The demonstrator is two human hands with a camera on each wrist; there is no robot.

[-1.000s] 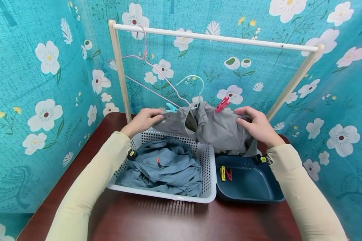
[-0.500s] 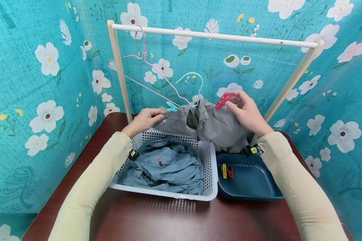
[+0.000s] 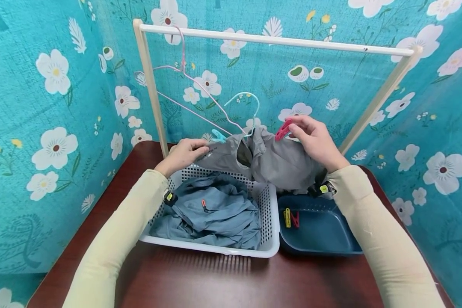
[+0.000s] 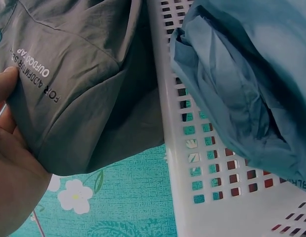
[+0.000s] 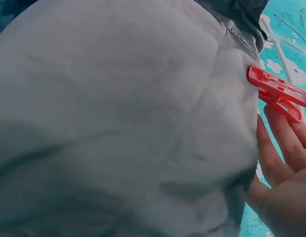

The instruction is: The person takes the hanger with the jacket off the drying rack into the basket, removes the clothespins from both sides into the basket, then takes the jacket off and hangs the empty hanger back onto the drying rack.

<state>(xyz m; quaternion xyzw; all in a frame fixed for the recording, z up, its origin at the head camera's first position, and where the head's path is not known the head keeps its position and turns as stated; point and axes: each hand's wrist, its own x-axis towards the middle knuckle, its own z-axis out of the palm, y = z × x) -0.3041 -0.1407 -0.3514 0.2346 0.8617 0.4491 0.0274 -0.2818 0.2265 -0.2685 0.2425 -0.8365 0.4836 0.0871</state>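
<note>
A grey garment (image 3: 281,164) hangs on a light blue hanger (image 3: 259,105), whose hook stands up free below the rail. At its left end, my left hand (image 3: 182,156) pinches the cloth between thumb and fingers, beside printed lettering (image 4: 36,74) in the left wrist view. A light blue clothespin (image 3: 218,136) is clipped just right of those fingers. My right hand (image 3: 317,143) pinches the outer end of a red clothespin (image 3: 283,129), whose tip is on the garment's upper edge. In the right wrist view the grey cloth fills most of the picture, beside the red clothespin (image 5: 281,91).
A white basket (image 3: 271,222) with blue-grey cloth (image 3: 215,214) and a small orange-and-black clip (image 3: 204,205) stands below. Right of it, a dark blue tub (image 3: 323,233) holds a yellow clothespin (image 3: 287,218) and a red one. A pink hanger (image 3: 183,51) hangs on the rack's white rail (image 3: 277,40).
My right hand has moved left from the garment's right end to the red clothespin and now pinches it. The left hand has kept its grip on the left end.
</note>
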